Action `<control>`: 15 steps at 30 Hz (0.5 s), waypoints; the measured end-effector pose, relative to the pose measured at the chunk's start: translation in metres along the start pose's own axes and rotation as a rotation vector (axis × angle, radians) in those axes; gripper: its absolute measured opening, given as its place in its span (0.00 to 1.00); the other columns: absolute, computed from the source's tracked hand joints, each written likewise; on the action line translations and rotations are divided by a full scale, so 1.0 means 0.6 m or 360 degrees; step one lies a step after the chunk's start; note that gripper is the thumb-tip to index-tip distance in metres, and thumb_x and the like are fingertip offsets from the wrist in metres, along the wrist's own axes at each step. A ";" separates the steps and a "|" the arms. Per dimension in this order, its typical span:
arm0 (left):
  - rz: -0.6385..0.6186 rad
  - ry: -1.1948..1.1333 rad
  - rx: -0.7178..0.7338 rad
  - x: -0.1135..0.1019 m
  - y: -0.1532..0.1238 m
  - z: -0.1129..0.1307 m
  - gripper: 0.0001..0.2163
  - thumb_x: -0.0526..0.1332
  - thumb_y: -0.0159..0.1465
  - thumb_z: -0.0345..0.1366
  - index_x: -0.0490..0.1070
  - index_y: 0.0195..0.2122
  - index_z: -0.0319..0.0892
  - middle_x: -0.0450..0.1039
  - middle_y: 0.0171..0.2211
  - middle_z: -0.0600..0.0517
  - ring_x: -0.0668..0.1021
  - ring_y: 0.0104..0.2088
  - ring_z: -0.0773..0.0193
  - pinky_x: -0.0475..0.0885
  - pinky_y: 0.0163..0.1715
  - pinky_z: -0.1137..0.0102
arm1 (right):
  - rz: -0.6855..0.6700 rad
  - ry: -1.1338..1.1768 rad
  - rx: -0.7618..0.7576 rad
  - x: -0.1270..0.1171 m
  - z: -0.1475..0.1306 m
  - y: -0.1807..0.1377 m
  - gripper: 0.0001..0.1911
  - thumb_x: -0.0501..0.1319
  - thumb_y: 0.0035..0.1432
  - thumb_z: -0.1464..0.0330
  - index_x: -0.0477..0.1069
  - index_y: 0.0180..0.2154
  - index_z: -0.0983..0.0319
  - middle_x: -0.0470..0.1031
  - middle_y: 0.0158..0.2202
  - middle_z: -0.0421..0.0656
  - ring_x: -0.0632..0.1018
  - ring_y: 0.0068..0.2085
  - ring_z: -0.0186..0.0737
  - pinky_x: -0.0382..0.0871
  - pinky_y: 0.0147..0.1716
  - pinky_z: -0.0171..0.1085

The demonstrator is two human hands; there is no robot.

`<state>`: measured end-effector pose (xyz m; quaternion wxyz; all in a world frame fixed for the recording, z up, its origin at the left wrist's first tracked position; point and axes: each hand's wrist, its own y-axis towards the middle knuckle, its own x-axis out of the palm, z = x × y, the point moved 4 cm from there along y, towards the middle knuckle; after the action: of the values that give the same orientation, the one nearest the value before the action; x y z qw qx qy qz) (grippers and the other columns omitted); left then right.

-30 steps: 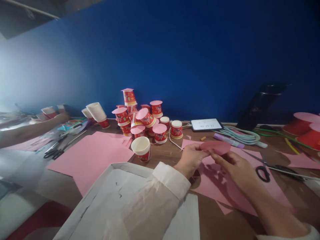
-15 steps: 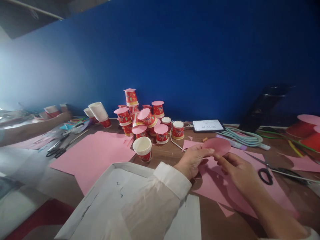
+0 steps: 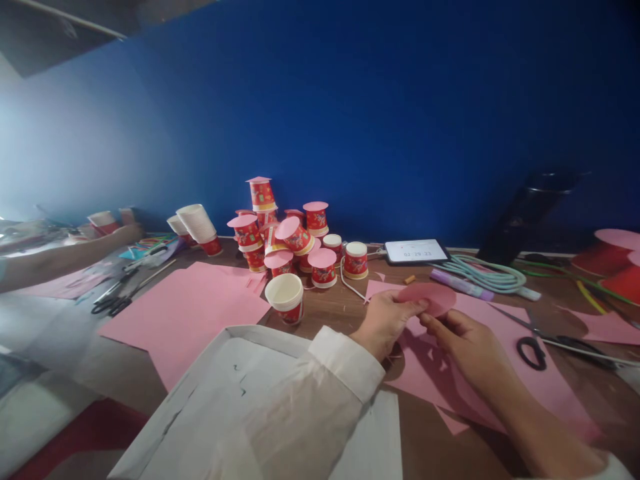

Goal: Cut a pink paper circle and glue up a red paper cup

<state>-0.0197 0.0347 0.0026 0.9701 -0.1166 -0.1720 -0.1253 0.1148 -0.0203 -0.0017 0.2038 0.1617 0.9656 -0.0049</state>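
Observation:
Between my two hands is a round pink paper disc (image 3: 430, 297), raised a little above the table. My left hand (image 3: 387, 323) pinches its near left edge between thumb and fingers. My right hand (image 3: 463, 340) is closed on the near right edge, with the fingertips of both hands close together. Beneath my hands lies a larger pink paper sheet (image 3: 500, 347). A pair of scissors (image 3: 533, 347) with black handles rests on that sheet, right of my right hand. An upright paper cup (image 3: 286, 300) stands to the left of my left hand, its mouth facing up.
Red paper cups (image 3: 295, 237) with pink discs are piled by the blue wall. A phone (image 3: 416, 251) showing a timer, a coiled cable (image 3: 483, 273) and a glue stick (image 3: 461, 285) lie behind my hands. A white box lid (image 3: 240, 387) is in front. Another person's arm (image 3: 70, 257) reaches in at left.
The disc and both hands have shifted slightly left, and more of the glue stick shows. My right fingertips have moved along the disc's edge toward my left thumb.

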 end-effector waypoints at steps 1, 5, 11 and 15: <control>-0.0012 -0.0010 -0.0020 0.000 0.002 -0.003 0.18 0.81 0.45 0.43 0.79 0.31 0.38 0.72 0.23 0.55 0.71 0.26 0.69 0.67 0.34 0.68 | 0.0008 -0.0020 -0.0004 -0.001 0.005 0.004 0.24 0.66 0.55 0.44 0.79 0.31 0.59 0.77 0.22 0.40 0.74 0.22 0.40 0.66 0.22 0.37; -0.0101 0.0009 -0.0114 0.000 0.010 -0.019 0.23 0.81 0.44 0.48 0.78 0.32 0.39 0.73 0.23 0.56 0.70 0.25 0.69 0.64 0.30 0.69 | 0.0008 -0.0110 -0.0030 -0.008 0.023 0.024 0.25 0.65 0.52 0.43 0.79 0.29 0.60 0.77 0.21 0.42 0.73 0.22 0.40 0.64 0.22 0.38; -0.0161 0.0080 -0.0089 0.003 0.003 -0.012 0.26 0.83 0.41 0.48 0.77 0.34 0.38 0.75 0.27 0.54 0.73 0.27 0.68 0.67 0.32 0.69 | 0.0037 -0.0080 -0.0007 -0.010 0.014 0.016 0.23 0.64 0.53 0.45 0.77 0.27 0.59 0.77 0.22 0.42 0.73 0.24 0.41 0.64 0.24 0.39; -0.0240 0.0011 0.0001 0.009 -0.003 -0.004 0.26 0.84 0.39 0.43 0.79 0.36 0.37 0.77 0.29 0.52 0.75 0.30 0.67 0.69 0.35 0.69 | 0.0069 -0.0050 0.0028 -0.009 0.003 0.004 0.22 0.64 0.55 0.48 0.75 0.25 0.59 0.77 0.22 0.41 0.73 0.24 0.39 0.63 0.24 0.37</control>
<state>-0.0147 0.0314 0.0029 0.9585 -0.1026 -0.1769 -0.1984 0.1210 -0.0196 -0.0009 0.2176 0.1843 0.9584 -0.0117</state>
